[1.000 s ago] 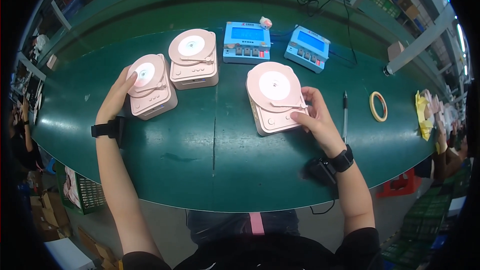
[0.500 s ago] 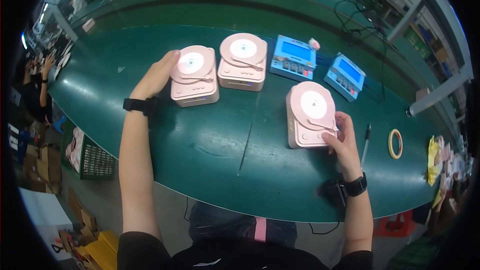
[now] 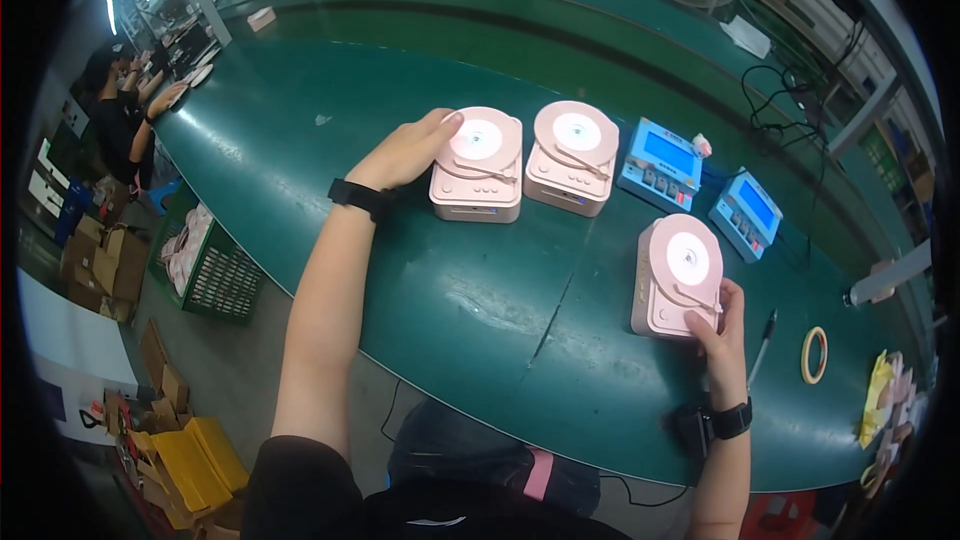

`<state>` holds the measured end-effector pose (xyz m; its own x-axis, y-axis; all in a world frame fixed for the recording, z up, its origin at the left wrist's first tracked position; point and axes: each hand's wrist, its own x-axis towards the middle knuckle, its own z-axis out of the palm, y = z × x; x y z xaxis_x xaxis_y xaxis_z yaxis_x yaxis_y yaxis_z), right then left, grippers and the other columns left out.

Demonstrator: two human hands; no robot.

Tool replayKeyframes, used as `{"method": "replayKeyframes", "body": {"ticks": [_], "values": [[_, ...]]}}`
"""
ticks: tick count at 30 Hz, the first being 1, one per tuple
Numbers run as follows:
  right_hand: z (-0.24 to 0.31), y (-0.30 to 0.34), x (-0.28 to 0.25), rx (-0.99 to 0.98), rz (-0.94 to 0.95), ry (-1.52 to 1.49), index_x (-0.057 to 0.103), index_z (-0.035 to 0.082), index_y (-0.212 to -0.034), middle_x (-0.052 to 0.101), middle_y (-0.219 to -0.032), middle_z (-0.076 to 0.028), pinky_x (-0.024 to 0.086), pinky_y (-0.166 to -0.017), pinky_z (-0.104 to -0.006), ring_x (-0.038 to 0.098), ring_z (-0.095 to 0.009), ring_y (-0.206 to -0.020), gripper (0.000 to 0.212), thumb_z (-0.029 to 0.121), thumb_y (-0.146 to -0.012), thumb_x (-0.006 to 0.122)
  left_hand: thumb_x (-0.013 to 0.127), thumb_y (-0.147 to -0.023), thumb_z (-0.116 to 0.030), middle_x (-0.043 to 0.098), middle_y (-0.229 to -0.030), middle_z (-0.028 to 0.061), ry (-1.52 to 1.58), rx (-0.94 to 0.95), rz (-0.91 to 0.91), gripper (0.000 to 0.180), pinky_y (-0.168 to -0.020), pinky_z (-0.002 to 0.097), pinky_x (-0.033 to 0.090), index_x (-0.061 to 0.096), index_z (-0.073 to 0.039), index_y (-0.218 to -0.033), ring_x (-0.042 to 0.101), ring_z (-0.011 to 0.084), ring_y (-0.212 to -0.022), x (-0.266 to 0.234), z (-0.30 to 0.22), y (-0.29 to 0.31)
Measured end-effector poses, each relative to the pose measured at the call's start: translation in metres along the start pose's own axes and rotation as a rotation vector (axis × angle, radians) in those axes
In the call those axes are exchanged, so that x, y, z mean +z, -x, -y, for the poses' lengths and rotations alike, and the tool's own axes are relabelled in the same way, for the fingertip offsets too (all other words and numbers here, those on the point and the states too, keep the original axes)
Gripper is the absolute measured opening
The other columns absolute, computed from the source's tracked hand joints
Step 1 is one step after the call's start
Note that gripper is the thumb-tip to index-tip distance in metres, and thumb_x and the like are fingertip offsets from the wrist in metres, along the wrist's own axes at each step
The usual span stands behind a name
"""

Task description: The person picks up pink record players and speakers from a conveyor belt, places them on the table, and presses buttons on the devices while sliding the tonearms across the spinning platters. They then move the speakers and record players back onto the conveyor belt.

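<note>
Three pale pink mini turntable-shaped players with white disc centres and small tonearms are on the green table. My left hand [image 3: 405,152] is at the left side of the leftmost player [image 3: 476,188], its fingertips closed over the upper left edge beside the disc. Close to that one, on its right, stands the middle player [image 3: 568,180], which no hand touches. My right hand [image 3: 725,340] grips the nearer player [image 3: 660,292] at its lower right corner, thumb on the front top and fingers round the right side. That player's left side, with small gold marks, shows.
Two blue devices with screens [image 3: 665,152] [image 3: 752,210] stand behind the right player, cables trailing off. A pen [image 3: 763,345] and a tape roll [image 3: 814,355] lie to the right. A green basket [image 3: 225,280] is on the floor; a co-worker [image 3: 125,110] sits far left.
The whole view has swung, so the table and players appear farther right and lower. Both hands keep their places on the same two players, with no clear movement against the table.
</note>
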<state>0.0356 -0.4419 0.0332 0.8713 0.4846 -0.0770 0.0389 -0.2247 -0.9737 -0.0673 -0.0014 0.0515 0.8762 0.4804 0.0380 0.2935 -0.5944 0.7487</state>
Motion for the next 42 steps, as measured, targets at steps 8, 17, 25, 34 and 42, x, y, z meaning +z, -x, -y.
{"method": "replayKeyframes", "body": {"ticks": [8,17,25,34,42], "values": [[-0.006,0.0,-0.001,-0.057,0.0,-0.015,0.034,0.003,-0.132,0.048,-0.124,-0.013,0.043,-0.096,-0.0308,0.053,-0.02,-0.112,0.066,0.02,-0.082,0.073,0.037,-0.099,-0.05,0.057,-0.125,0.029,-0.048,0.009,0.035,0.06,-0.102,0.0409,0.04,0.048,-0.001,-0.133,0.053,0.0421,-0.12,0.0,-0.002,-0.002],[-0.004,0.001,-0.001,-0.079,0.016,-0.066,0.032,0.004,-0.134,0.047,-0.123,-0.014,0.044,-0.095,-0.0304,0.052,-0.019,-0.113,0.068,0.022,-0.082,0.073,0.037,-0.098,-0.053,0.051,-0.132,0.0321,-0.093,-0.015,0.002,0.072,-0.107,0.0405,0.037,0.034,0.003,-0.143,0.048,0.0418,-0.127,0.0,-0.006,0.003],[0.021,0.02,0.004,-0.626,-0.077,0.682,0.046,0.006,-0.133,0.046,-0.136,-0.019,0.031,-0.109,-0.048,0.047,-0.035,-0.126,0.069,0.026,-0.074,0.077,0.037,-0.096,-0.058,0.05,-0.132,0.0346,-0.1,-0.026,0.027,0.082,-0.107,0.0401,0.037,0.027,0.007,-0.145,0.048,0.0422,-0.127,-0.003,-0.005,0.004],[0.029,0.024,0.003,-0.584,0.266,0.814,0.064,0.004,-0.116,0.041,-0.147,-0.022,0.017,-0.113,-0.0566,0.037,-0.04,-0.136,0.052,0.025,-0.07,0.077,0.038,-0.096,-0.059,0.049,-0.133,0.0344,-0.076,0.004,0.049,0.085,-0.107,0.0402,0.037,0.025,0.009,-0.145,0.047,0.0421,-0.128,-0.001,-0.001,0.0],[0.027,0.028,0.004,-0.541,0.237,0.807,0.064,0.013,-0.123,0.043,-0.146,-0.019,0.018,-0.115,-0.0536,0.036,-0.041,-0.136,0.05,0.036,-0.079,0.073,0.037,-0.097,-0.057,0.046,-0.138,0.0315,-0.056,-0.008,0.075,0.081,-0.108,0.0406,0.035,0.026,0.006,-0.146,0.045,0.0403,-0.13,-0.002,-0.007,0.003]]}}
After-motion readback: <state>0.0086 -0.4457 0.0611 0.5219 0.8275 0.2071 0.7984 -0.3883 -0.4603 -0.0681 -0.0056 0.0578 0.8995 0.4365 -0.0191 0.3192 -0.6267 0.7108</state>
